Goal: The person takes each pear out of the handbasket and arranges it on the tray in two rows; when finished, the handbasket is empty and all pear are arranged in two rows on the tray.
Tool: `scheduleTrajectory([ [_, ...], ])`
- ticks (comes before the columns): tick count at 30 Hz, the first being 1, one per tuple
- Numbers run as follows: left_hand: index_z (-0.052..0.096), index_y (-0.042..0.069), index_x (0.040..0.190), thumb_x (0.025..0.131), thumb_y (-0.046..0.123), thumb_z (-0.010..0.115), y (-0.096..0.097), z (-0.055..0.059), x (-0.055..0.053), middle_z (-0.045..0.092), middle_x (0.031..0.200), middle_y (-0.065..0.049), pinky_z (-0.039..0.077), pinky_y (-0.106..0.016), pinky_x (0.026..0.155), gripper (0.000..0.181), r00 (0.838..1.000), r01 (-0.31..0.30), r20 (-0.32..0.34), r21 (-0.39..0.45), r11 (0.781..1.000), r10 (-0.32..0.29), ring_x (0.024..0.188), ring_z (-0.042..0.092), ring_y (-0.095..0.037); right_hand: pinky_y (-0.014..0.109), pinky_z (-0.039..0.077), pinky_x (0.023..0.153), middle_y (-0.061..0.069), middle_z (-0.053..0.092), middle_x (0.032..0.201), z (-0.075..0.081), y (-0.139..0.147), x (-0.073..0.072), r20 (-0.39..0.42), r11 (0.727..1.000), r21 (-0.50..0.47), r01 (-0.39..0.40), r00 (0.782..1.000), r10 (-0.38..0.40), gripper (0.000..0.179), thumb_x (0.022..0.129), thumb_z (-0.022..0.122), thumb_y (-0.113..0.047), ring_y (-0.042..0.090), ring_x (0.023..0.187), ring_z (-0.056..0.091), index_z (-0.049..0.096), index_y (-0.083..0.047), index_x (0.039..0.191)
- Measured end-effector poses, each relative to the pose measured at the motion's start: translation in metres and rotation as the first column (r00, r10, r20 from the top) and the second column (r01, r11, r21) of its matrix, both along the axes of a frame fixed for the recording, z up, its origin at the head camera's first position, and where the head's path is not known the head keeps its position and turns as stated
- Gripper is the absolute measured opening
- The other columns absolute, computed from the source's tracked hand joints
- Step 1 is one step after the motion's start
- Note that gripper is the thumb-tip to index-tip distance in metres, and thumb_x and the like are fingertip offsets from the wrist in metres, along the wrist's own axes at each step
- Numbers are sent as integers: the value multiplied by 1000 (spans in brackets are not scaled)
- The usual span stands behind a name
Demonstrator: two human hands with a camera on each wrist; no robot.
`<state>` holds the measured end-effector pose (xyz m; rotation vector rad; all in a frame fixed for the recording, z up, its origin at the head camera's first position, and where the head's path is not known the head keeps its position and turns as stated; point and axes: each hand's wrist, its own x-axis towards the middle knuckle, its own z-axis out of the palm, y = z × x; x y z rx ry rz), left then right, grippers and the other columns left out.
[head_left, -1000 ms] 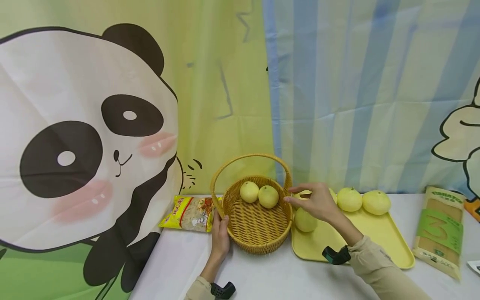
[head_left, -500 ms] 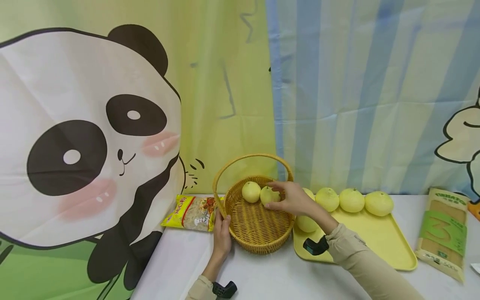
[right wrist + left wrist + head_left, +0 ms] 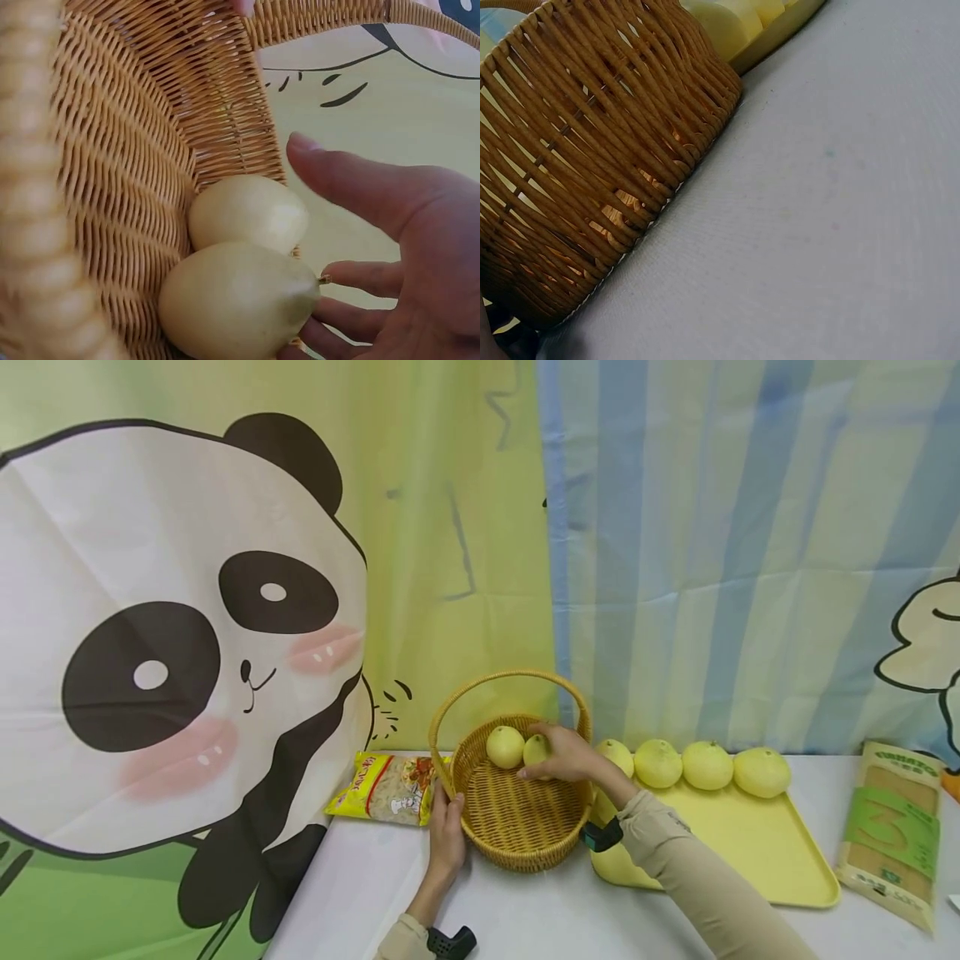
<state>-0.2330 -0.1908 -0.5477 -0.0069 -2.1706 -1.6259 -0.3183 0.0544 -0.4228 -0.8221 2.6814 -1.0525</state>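
Right hand [image 3: 566, 755] comes over the basket [image 3: 525, 827] to the right pale fruit [image 3: 536, 750]
A second ago it was by the rim beside the tray [image 3: 750, 843]; now its work is at the fruit inside, the left pale fruit [image 3: 506, 747] just beside; thumb and fingers are spread apart, clamped on nothing, though contact I cannot tell; the left hand [image 3: 447, 837] grips the basket's left side.

Head view: bright, even light, soft shadows. Left wrist dimmer; wicker basket [image 3: 607, 142] shades dark toward its base, white tablecloth [image 3: 817, 187] reads grey. Right wrist: muted light, near rim [image 3: 37, 210] blurs, pale yellow fruits [image 3: 240, 300] carry faint sheen.
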Motion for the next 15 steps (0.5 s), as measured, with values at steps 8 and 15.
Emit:
scheduleTrajectory([
  [8,34,12,165,110,23,40,-1,-1,-1,52,157,-18,37,-54,121,56,1000,-9,-8,-16,1000,9,144,51,-37,60,45,115,25,51,158,3,-9,-9,74,1000,25,6,997,-8,89,88,87,-39,47,145,48,47,0,157],
  [15,35,9,164,110,21,42,0,0,1,51,158,-18,33,-60,122,56,1000,-3,-13,-2,1000,3,146,48,-39,60,47,112,24,47,161,-2,-13,-14,157,999,16,48,986,-50,83,89,87,-22,47,145,46,46,-3,159],
])
